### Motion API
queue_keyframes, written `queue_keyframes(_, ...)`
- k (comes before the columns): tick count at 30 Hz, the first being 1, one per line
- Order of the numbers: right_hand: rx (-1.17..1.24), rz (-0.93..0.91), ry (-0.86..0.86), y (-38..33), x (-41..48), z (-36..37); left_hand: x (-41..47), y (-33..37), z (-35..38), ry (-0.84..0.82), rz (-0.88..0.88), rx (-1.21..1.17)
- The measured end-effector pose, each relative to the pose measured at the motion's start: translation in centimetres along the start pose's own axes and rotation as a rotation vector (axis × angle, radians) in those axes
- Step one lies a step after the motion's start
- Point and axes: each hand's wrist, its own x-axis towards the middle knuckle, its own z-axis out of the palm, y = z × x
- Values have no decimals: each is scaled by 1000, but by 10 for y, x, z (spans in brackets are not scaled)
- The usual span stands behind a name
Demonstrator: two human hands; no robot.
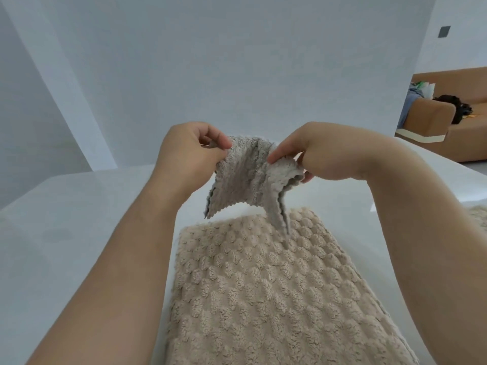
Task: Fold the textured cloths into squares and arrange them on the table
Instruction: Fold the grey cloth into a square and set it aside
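White tabletop, glossy, far edge against a pale wall, right far edge slanting toward a brown sofa well beyond. Broad bare stretch along the left side and left far corner; narrower bare strip at the right far edge. Grey textured cloth held up in the air above the middle of the tabletop, toward the far edge, upper edge bunched between both hands, lower zigzag edge hanging free, one drooping corner reaching down to just over the beige cloth, contact not clear. Left hand closed in a pinch on the grey cloth's upper left corner, thumb and forefinger pressed together. Right hand closed in a pinch on the upper right part, a folded flap of the cloth gathered under the thumb. Beige textured cloth with a bubble pattern lying flat on the tabletop between the two forearms, running from the near edge toward the middle, filling most of the centre directly beneath the grey one. Sliver of another beige cloth at the right edge of the tabletop, mostly behind the right forearm. Clutter of bags and a dark heap on the sofa, well apart from the tabletop.
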Motion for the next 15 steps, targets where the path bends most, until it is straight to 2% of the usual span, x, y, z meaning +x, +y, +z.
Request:
queue_keyframes(4, -119, -84, 38, 0, 2, 2, -3, 3, 5, -26, 2, 16)
queue_keyframes(9, -73, -153, 114, 5, 9, 8, -6, 11, 8, -66, -7, -24)
queue_keyframes(15, -128, -178, 170, 2, 11, 9, -7, 13, 11, -109, 26, -49)
